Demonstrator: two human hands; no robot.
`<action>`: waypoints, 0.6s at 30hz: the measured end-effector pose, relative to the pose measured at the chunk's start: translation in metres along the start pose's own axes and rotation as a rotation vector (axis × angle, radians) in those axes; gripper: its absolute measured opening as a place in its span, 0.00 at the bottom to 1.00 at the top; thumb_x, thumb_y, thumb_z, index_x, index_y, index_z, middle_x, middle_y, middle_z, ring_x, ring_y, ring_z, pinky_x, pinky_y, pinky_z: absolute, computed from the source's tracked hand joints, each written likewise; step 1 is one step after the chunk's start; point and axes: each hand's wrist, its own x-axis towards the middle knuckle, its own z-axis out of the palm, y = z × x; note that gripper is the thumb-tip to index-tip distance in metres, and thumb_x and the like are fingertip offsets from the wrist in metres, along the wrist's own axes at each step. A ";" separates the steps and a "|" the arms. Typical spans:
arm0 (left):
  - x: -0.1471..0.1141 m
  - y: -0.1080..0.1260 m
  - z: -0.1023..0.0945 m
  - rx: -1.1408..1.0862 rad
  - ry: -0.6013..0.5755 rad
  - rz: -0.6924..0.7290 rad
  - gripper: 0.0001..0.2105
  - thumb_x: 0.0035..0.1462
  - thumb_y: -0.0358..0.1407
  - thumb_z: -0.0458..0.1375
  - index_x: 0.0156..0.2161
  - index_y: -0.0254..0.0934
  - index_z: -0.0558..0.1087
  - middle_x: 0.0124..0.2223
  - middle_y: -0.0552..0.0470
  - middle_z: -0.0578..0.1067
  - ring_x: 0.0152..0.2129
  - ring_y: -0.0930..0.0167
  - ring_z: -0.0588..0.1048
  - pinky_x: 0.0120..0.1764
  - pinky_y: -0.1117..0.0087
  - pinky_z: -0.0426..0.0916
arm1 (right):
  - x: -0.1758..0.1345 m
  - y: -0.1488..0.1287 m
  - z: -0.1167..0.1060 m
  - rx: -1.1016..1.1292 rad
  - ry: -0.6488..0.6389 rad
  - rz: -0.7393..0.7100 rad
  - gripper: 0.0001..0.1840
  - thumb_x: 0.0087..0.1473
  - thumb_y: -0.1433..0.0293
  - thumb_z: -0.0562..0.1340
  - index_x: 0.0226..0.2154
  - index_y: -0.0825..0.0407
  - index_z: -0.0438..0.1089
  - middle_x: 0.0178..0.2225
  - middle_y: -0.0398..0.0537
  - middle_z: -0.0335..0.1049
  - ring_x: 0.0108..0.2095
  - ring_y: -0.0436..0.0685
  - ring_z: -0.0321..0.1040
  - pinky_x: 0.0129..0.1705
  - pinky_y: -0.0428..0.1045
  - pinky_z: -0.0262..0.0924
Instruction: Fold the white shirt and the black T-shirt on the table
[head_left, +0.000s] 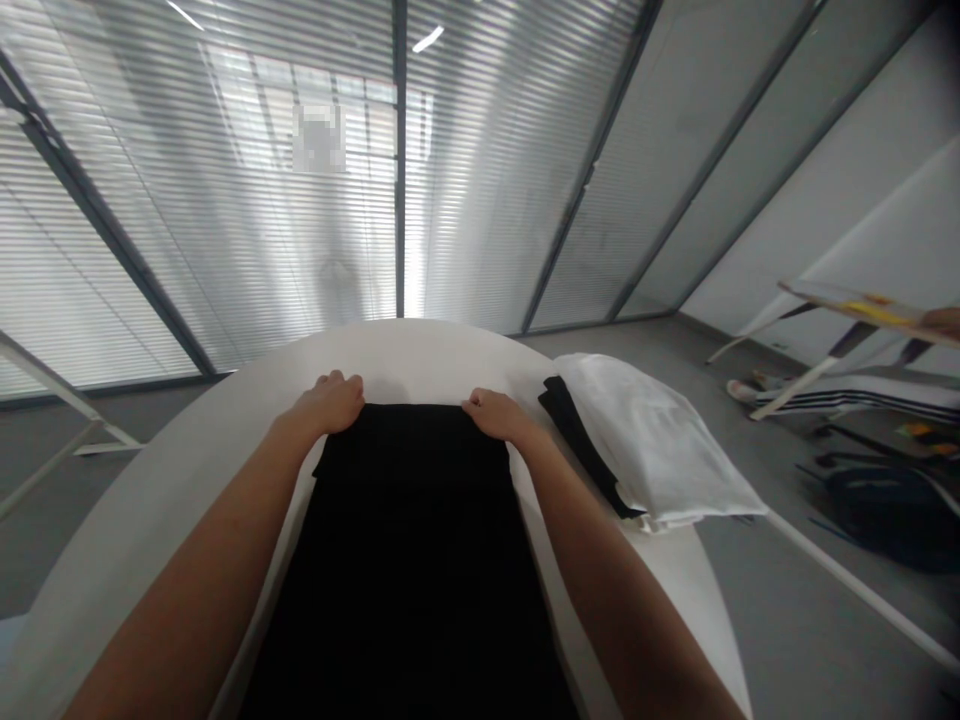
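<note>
A black cloth (412, 560), perhaps a garment, lies lengthwise over the table from the near edge of the view towards the middle. Its far edge is straight, and the layer there looks folded over. At the far left corner, my left hand (336, 402) is closed with the fingers curled on the fabric. My right hand (495, 412) pinches the far right corner. Dark fabric hides any seams or details. Right of my right forearm sits a pile with white cloth (645, 430) on top and black cloth (581, 440) showing at its left side.
The white round table (405, 350) bears all the cloth. Beyond it stands a glass wall with blinds (480, 200). At the right are another table (862, 305), a person's leg in striped trousers (862, 395) and a dark bag-like object (892, 510) on the floor.
</note>
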 end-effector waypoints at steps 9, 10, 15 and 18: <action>-0.006 0.049 0.033 0.117 0.017 0.099 0.26 0.61 0.52 0.41 0.46 0.35 0.73 0.48 0.33 0.72 0.48 0.50 0.69 0.48 0.48 0.61 | -0.001 -0.013 0.031 -0.142 0.316 0.143 0.21 0.64 0.60 0.48 0.42 0.54 0.71 0.46 0.60 0.70 0.49 0.64 0.62 0.49 0.56 0.56; -0.005 0.048 0.035 0.129 0.023 0.089 0.26 0.61 0.52 0.41 0.46 0.35 0.73 0.48 0.33 0.73 0.47 0.51 0.70 0.48 0.50 0.62 | 0.000 -0.012 0.031 -0.133 0.311 0.157 0.21 0.64 0.60 0.48 0.42 0.53 0.71 0.46 0.60 0.69 0.49 0.64 0.62 0.50 0.56 0.55; 0.005 0.027 0.033 0.174 -0.031 0.001 0.27 0.62 0.53 0.39 0.45 0.37 0.73 0.46 0.40 0.76 0.45 0.59 0.73 0.47 0.59 0.65 | 0.001 -0.003 0.027 -0.164 0.315 0.180 0.21 0.64 0.61 0.47 0.42 0.54 0.72 0.46 0.59 0.70 0.49 0.63 0.62 0.51 0.56 0.54; 0.010 0.012 0.031 0.146 -0.060 -0.020 0.28 0.62 0.53 0.38 0.44 0.37 0.75 0.46 0.41 0.77 0.44 0.60 0.75 0.46 0.62 0.66 | 0.000 0.003 0.025 -0.183 0.349 0.222 0.21 0.64 0.63 0.47 0.42 0.55 0.72 0.45 0.60 0.70 0.49 0.63 0.63 0.52 0.56 0.53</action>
